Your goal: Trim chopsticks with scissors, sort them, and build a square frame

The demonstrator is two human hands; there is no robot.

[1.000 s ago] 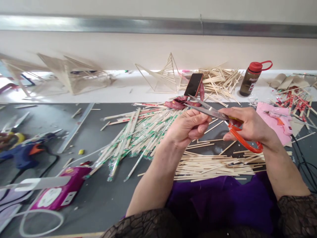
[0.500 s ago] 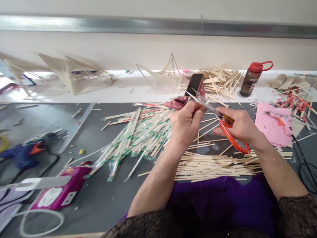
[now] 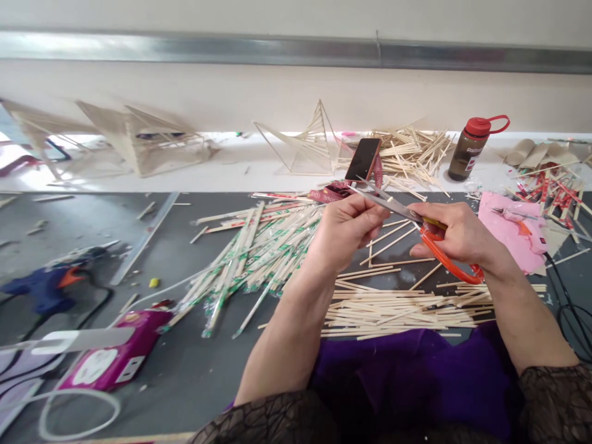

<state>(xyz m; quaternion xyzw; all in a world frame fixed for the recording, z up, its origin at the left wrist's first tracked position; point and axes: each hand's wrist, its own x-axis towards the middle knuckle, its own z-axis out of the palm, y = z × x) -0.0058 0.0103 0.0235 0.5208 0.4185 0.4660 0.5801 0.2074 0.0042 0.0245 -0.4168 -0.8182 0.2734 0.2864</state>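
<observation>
My right hand (image 3: 457, 229) grips a pair of scissors (image 3: 437, 246) with orange handles, its fingers in the loops. The blades point left and stand slightly apart, passing just over the fingertips of my left hand (image 3: 349, 225). That hand is closed in a pinch. A small pale tip shows near the blades, but I cannot make out what the fingers hold. Below both hands lies a pile of bare wooden sticks (image 3: 393, 308). Several more sticks form an angular outline (image 3: 398, 237) on the table behind them.
Wrapped chopsticks (image 3: 259, 246) are heaped left of my hands. Behind stand a phone (image 3: 364, 159), a stick model (image 3: 308, 142), a stick heap (image 3: 411, 154) and a bottle (image 3: 468, 151). Glue guns (image 3: 41, 287) lie at both sides; a magenta power strip (image 3: 120, 348) lies front left.
The scissors and my right hand have shifted slightly right and down. My left hand stays pinched, turned a little, close to the blades.
</observation>
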